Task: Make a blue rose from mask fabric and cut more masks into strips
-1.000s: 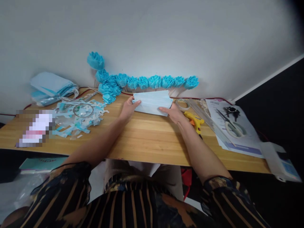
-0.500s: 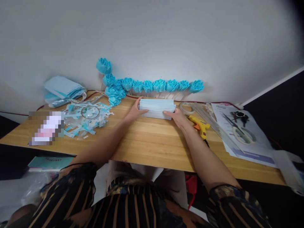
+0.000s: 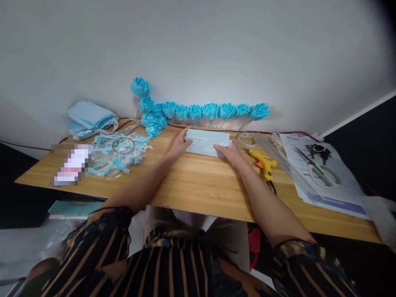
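Observation:
A light blue pleated face mask (image 3: 206, 143), or a thin stack of them, is held between my two hands over the middle of the wooden table (image 3: 198, 185). My left hand (image 3: 181, 144) grips its left end, thumb on the near face. At the opposite end my right hand (image 3: 230, 152) is closed on it, with the thumb pressed on top. The fingers behind the mask are partly hidden. A yellow glue gun (image 3: 262, 163) lies just right of my right hand, near a roll of tape (image 3: 246, 139).
Several blue flowers (image 3: 210, 110) on sticks lean along the wall. At left are a pile of blue and white scraps (image 3: 130, 154), more masks (image 3: 91, 115) and a blurred-out flat object (image 3: 71, 165). Scissors (image 3: 318, 171), keys (image 3: 318, 150) and printed paper (image 3: 340, 194) lie at right.
The view has shifted slightly, so the table things appear a little further right. Both hands keep their hold on the mask, which seems to tilt slightly differently.

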Available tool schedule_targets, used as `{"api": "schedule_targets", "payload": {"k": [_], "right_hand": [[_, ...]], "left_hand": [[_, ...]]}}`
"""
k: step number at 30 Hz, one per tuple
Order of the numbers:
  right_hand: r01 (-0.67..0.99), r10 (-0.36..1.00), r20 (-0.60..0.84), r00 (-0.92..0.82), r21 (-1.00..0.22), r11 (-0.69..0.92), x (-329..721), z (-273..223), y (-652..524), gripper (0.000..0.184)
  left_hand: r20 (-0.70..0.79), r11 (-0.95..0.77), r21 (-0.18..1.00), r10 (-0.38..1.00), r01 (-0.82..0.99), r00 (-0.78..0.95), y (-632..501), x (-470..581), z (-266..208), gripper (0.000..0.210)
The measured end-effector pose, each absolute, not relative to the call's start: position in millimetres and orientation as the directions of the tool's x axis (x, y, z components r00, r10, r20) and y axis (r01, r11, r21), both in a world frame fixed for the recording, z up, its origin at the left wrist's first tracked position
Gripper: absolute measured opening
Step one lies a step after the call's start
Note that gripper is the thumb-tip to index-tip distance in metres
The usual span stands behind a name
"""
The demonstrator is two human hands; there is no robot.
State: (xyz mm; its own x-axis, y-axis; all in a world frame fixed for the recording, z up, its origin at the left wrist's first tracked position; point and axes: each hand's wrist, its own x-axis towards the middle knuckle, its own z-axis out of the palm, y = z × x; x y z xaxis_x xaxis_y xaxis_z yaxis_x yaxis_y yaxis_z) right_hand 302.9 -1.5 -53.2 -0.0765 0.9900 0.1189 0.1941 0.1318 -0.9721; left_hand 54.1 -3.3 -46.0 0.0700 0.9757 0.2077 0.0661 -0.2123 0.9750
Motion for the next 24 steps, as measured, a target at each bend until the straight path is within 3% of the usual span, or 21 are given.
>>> {"api": "schedule_targets", "payload": {"k": [6, 11, 15, 18, 24], "right_hand": [[0.290, 0.989, 0.144, -0.043, -0.945, 0.150, 304, -58, 4, 0.039], [0.332, 0.983, 0.169, -0.074, -0.925, 0.184, 302, -60, 4, 0.037], [0.384, 0.980, 0.176, -0.092, -0.902, 0.198, 300, -57, 4, 0.031], [0.386, 0.981, 0.169, -0.098, -0.902, 0.194, 300, -54, 4, 0.030], [0.365, 0.979, 0.183, -0.089, -0.909, 0.203, 302, -58, 6, 0.030]], "left_hand": [[0.254, -0.213, 0.917, 0.964, 0.338, -0.083, -3, 49, -40, 0.050], [0.322, -0.229, 0.789, 0.945, 0.570, -0.065, -4, 41, -39, 0.050], [0.283, -0.230, 0.512, 0.955, 0.828, 0.090, -4, 33, -32, 0.053], [0.267, -0.326, 0.305, 0.931, 0.895, 0.249, -10, 21, -24, 0.055], [0.120, -0.319, 0.086, 0.944, 0.944, 0.308, -49, -16, -13, 0.055]]}}
